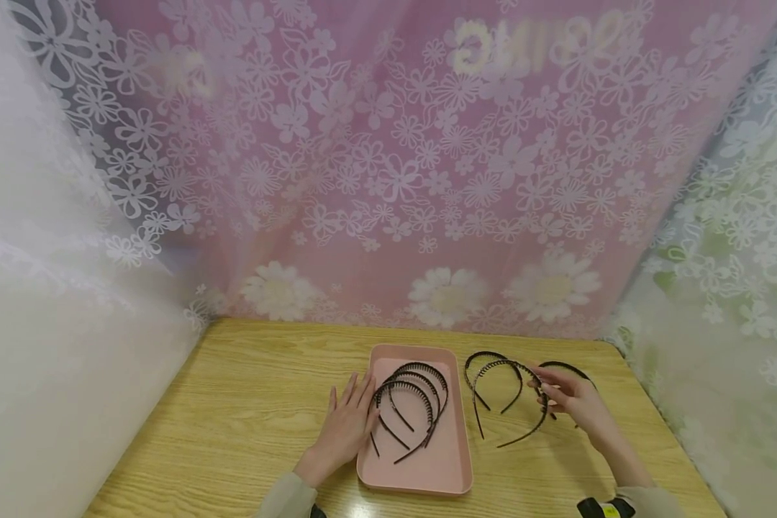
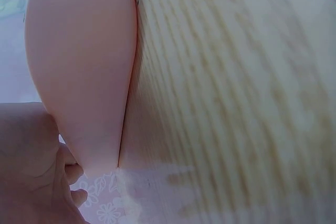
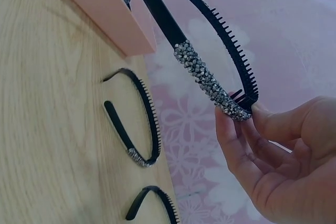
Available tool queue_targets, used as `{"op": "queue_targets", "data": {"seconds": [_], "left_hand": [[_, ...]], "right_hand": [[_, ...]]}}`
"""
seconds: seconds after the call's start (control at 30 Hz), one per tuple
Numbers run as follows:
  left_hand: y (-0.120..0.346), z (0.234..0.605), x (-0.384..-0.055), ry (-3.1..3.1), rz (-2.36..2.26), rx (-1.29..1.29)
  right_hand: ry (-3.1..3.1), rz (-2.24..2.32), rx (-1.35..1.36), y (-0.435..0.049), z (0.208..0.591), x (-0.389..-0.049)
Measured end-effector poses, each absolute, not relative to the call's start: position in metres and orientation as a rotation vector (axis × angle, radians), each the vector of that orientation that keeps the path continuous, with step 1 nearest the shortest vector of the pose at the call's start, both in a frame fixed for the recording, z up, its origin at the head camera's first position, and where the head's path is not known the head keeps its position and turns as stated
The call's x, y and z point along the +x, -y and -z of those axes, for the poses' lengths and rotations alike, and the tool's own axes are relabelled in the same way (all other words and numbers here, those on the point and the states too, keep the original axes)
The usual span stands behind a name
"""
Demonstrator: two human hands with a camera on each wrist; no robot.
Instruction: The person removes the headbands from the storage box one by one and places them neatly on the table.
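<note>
Between the thumb and fingers of my right hand [image 1: 573,396] is a black toothed headband [image 3: 199,74], pinched at its side, with a band of silvery rhinestones. It is raised over the table to the right of a pink tray [image 1: 450,464]. My left hand [image 1: 344,426] lies along the tray's left side, fingers extended and spread, fingertips at the rim. In the left wrist view, that hand is beside the tray's outer wall. Three black toothed headbands [image 1: 404,384] overlap inside the tray.
Two more headbands lie on the wooden table [image 1: 259,410]: one [image 3: 155,114] with rhinestones just right of the tray, another [image 1: 565,365] farther right, partly hidden by my right hand in the head view. Flowered curtains [image 1: 388,180] enclose the table's back and sides.
</note>
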State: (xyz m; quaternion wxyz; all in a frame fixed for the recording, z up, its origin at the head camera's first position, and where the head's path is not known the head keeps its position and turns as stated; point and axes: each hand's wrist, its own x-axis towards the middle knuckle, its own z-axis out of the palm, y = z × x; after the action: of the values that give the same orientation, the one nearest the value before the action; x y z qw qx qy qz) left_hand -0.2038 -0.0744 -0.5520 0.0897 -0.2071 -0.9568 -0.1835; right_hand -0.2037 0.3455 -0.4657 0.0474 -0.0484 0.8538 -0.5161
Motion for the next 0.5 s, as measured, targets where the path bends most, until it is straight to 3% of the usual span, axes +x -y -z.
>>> {"op": "queue_targets", "data": {"seconds": [0.5], "left_hand": [[0.075,0.553,-0.204,2.864,0.534,-0.611]], "right_hand": [[-2.404,1.552,-0.126,-0.365,0.493,-0.205]]}}
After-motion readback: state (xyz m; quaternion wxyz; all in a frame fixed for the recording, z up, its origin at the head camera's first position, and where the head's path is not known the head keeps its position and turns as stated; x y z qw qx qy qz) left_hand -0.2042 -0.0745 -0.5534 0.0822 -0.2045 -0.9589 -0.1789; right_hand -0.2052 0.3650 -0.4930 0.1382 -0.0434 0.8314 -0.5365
